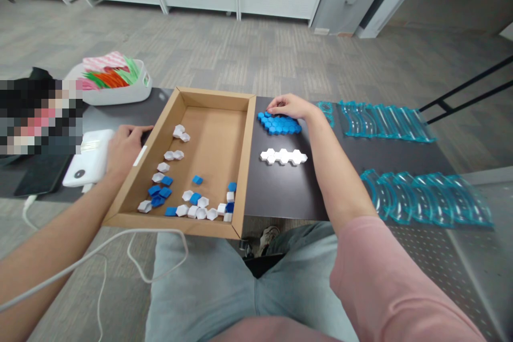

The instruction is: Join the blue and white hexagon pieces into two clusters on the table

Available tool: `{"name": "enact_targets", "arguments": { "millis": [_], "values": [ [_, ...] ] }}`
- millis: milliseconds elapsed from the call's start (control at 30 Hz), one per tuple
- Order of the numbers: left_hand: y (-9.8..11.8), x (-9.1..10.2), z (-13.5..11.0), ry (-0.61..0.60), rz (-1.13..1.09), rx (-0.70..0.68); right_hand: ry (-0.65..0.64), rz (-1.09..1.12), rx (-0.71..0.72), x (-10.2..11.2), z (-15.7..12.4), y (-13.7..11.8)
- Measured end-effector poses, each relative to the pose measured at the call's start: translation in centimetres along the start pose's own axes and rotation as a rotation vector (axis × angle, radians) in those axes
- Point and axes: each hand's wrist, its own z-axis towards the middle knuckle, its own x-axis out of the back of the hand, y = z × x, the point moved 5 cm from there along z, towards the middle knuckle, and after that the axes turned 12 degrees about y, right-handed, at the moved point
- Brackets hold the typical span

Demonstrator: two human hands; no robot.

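My right hand (292,106) is bent over a cluster of blue hexagonal tiles (280,125) on the dark table. Its fingertips are closed at the cluster's far left edge, on a blue tile there. Nearer me lies a short row of white hexagonal tiles (283,157), set side by side. My left hand (126,147) rests by the outer left wall of a shallow cardboard tray (212,228), its visible fingers stretched out; the thumb is hidden. Loose white tiles (181,132) and blue tiles (159,192) lie scattered in the tray, mostly toward its near side.
Left of the tray are a white power bank (88,157) with a cable, a dark phone (42,173) and a white basket (124,95) of colourful items. Two rows of clear teal curved pieces (387,120) lie at the right. A white cable (120,232) crosses before the tray.
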Motion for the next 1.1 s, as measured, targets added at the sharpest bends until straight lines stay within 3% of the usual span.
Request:
{"name": "enact_targets", "arguments": {
  "millis": [367, 1100],
  "values": [
    [-0.76, -0.78, 0.36, 0.023, -0.013, -0.01, -0.032, 0.011, 0.009, -0.11, 0.22, 0.57],
    [-0.33, -0.4, 0.26, -0.021, -0.01, 0.0, -0.015, -0.006, -0.039, -0.23, -0.24, -0.41]
  ]
}}
